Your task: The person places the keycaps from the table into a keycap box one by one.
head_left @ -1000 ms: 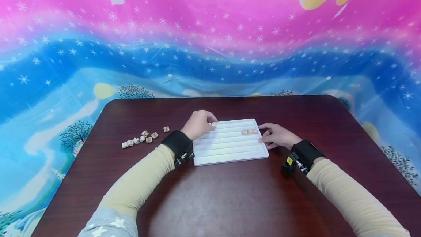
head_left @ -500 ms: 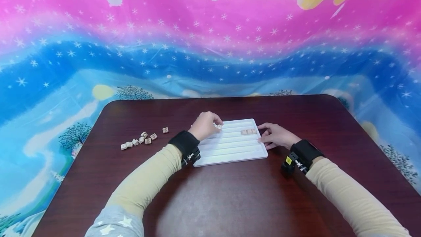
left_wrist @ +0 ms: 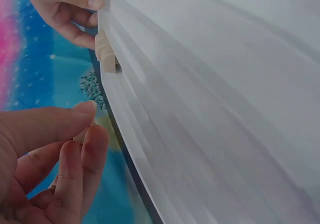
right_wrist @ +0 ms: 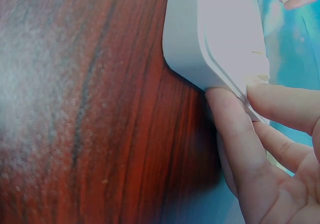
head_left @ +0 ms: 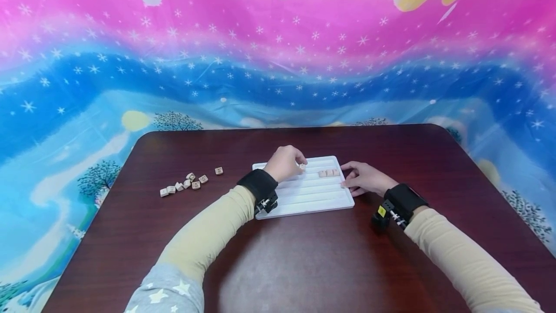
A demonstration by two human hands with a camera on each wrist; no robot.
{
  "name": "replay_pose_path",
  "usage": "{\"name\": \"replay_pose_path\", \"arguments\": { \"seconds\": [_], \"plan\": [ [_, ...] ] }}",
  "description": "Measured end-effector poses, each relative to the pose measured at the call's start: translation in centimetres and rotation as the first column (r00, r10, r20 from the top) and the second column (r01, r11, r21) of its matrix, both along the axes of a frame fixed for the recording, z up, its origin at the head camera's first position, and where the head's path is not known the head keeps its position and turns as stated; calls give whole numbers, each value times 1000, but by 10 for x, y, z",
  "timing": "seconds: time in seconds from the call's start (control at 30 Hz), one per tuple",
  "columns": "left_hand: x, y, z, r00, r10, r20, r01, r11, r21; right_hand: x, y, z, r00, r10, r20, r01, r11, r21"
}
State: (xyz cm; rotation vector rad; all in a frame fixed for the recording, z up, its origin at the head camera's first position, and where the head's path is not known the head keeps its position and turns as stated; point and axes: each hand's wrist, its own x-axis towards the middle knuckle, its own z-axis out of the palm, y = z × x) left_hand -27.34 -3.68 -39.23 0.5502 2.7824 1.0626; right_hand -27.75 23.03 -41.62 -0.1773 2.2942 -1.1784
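Note:
A small pale wooden block (head_left: 302, 166), marked on its face, is pinched between thumb and fingertips of my left hand (head_left: 283, 164). That hand hovers over the upper part of a white ridged tray (head_left: 314, 198). In the left wrist view the fingers mostly hide the held block (left_wrist: 82, 135). A short row of similar blocks (head_left: 328, 173) sits in one of the tray's grooves near the right edge. My right hand (head_left: 367, 177) grips that edge; in the right wrist view its thumb lies on the rim (right_wrist: 212, 66) and other fingers press the side.
Several loose blocks (head_left: 187, 184) lie on the dark wooden table (head_left: 304, 264) to the left, with a single block (head_left: 219, 171) apart, nearer the tray. A colourful snowflake-patterned cloth (head_left: 278, 71) hangs behind the table's far edge.
My left hand has moved right across the tray, from its upper left corner toward the row of blocks, carrying the pinched block. The right hand stays on the tray's edge.

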Motion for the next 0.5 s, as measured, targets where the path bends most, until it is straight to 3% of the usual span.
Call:
{"name": "replay_pose_path", "arguments": {
  "seconds": [0.5],
  "plan": [
    [-6, 19, 0, 999, 18, 45, -17, 1000, -20, -2, -1, -1, 1000, -17, 17, 17, 1000, 5]
  ]
}}
